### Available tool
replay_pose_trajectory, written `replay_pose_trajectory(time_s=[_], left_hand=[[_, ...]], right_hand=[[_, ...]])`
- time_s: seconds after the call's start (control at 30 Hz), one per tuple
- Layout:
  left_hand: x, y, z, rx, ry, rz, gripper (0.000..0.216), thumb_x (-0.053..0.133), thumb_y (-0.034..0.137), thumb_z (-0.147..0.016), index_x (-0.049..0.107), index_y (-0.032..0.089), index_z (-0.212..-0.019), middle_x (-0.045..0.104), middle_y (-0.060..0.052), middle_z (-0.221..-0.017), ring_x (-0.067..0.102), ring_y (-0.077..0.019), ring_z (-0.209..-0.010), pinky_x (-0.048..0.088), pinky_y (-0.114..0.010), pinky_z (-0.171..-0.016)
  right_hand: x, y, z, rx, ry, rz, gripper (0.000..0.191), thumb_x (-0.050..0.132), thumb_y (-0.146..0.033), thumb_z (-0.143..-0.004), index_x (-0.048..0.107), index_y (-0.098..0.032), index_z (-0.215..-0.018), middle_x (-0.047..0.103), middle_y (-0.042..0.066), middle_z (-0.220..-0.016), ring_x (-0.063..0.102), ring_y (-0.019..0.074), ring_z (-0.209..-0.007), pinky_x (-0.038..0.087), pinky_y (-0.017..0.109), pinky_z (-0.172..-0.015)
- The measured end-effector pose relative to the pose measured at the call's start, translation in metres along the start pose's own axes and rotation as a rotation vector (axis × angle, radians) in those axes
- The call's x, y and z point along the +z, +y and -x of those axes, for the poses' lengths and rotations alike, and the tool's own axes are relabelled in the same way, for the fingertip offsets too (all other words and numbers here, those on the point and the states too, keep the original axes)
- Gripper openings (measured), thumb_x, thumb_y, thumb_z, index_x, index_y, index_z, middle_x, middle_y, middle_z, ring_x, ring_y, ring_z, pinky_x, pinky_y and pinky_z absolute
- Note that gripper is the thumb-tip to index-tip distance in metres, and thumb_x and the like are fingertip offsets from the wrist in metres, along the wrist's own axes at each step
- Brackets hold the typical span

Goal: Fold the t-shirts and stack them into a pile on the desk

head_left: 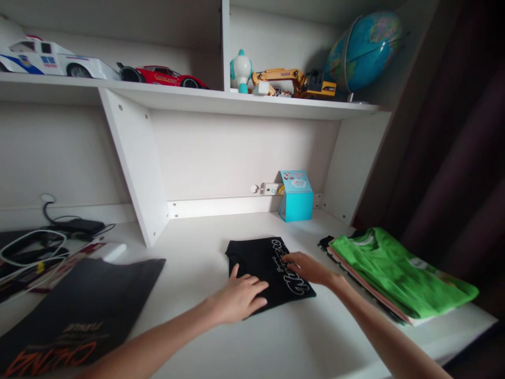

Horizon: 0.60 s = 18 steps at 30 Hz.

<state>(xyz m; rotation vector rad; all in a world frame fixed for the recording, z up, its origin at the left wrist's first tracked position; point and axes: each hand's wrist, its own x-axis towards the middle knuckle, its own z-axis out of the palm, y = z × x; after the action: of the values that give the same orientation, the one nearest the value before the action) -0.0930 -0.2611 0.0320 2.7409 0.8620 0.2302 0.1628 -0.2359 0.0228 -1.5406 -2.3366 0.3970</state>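
A folded black T-shirt (pixel 252 258) with white outlined lettering lies on the white desk in front of me. My left hand (pixel 242 297) rests on its near left part, fingers spread and palm down. On the lettering at the shirt's right side is my right hand (pixel 305 267), its fingers bent slightly and touching the fabric, with the thumb a little apart. Neither hand lifts the cloth. To the right sits a stack of folded clothes with a green T-shirt (pixel 406 271) on top. A dark grey T-shirt (pixel 90 310) with orange lettering lies at the left.
A blue desk calendar (pixel 299 205) stands at the back near a wall socket (pixel 270 188). Cables and a black adapter (pixel 84 226) lie at the left. The shelf above holds a red toy car (pixel 161 76), a toy excavator (pixel 300 81) and a globe (pixel 366 50).
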Motion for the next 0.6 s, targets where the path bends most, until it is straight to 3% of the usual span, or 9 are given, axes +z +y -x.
replay_pose_trajectory(time_s=[0.13,0.2,0.27,0.33,0.43,0.5,0.6], left_hand=[[-0.013,-0.05,-0.003,-0.246,0.105,-0.128,0.031,0.035,0.03,-0.093,0.065,0.022,-0.097,0.066,-0.008,-0.107,0.053,-0.0283,-0.109,0.014,-0.062,-0.102],[-0.014,-0.066,-0.001,-0.431,0.192,-0.214,0.031,0.036,0.029,-0.092,0.063,0.018,-0.101,0.06,-0.013,-0.115,0.048,-0.0311,-0.115,0.025,-0.055,-0.1],[-0.009,-0.072,0.004,-0.577,0.22,-0.197,0.035,0.034,0.031,-0.092,0.06,0.015,-0.109,0.058,-0.016,-0.117,0.049,-0.0297,-0.113,0.038,-0.043,-0.093],[-0.002,-0.071,0.009,-0.615,0.189,-0.117,0.038,0.033,0.035,-0.092,0.058,0.014,-0.111,0.058,-0.016,-0.112,0.053,-0.0273,-0.108,0.042,-0.036,-0.088],[0.005,-0.072,0.01,-0.649,0.219,-0.034,0.041,0.038,0.034,-0.09,0.05,0.01,-0.12,0.056,-0.019,-0.114,0.052,-0.0296,-0.11,0.039,-0.038,-0.093],[0.004,-0.078,0.004,-0.727,0.256,0.032,0.04,0.042,0.029,-0.088,0.048,0.005,-0.12,0.056,-0.023,-0.113,0.051,-0.0332,-0.11,0.036,-0.043,-0.094],[-0.002,-0.092,-0.007,-0.797,0.244,0.165,0.027,0.048,0.023,-0.083,0.056,0.007,-0.102,0.062,-0.02,-0.099,0.057,-0.0333,-0.101,0.041,-0.043,-0.089]], right_hand=[[0.003,-0.018,0.034,-0.018,-0.051,-0.02,0.029,0.042,-0.031,-0.09,0.069,-0.023,-0.091,0.07,0.003,-0.091,0.064,0.0176,-0.086,0.047,0.027,-0.079],[-0.006,-0.016,0.046,0.016,-0.03,-0.026,0.029,0.04,-0.035,-0.092,0.067,-0.027,-0.096,0.07,0.0,-0.095,0.064,0.0153,-0.085,0.046,0.024,-0.077],[-0.014,-0.004,0.049,0.134,0.049,0.007,0.034,0.034,-0.034,-0.094,0.065,-0.022,-0.097,0.069,0.006,-0.096,0.063,0.0178,-0.087,0.045,0.029,-0.08],[-0.014,0.012,0.044,0.274,0.096,0.043,0.035,0.035,-0.033,-0.095,0.064,-0.015,-0.089,0.067,0.01,-0.086,0.063,0.0189,-0.081,0.045,0.034,-0.079],[0.002,0.021,0.023,0.389,0.032,0.025,0.034,0.044,-0.04,-0.093,0.062,-0.013,-0.083,0.064,0.002,-0.075,0.061,0.0127,-0.068,0.049,0.031,-0.071],[0.019,0.016,0.004,0.419,-0.021,-0.008,0.033,0.047,-0.043,-0.092,0.061,-0.014,-0.087,0.063,-0.001,-0.079,0.06,0.0106,-0.069,0.05,0.029,-0.07],[0.041,0.002,-0.024,0.462,-0.047,-0.033,0.027,0.051,-0.038,-0.091,0.06,-0.014,-0.098,0.063,0.002,-0.093,0.061,0.0127,-0.079,0.051,0.032,-0.073]])
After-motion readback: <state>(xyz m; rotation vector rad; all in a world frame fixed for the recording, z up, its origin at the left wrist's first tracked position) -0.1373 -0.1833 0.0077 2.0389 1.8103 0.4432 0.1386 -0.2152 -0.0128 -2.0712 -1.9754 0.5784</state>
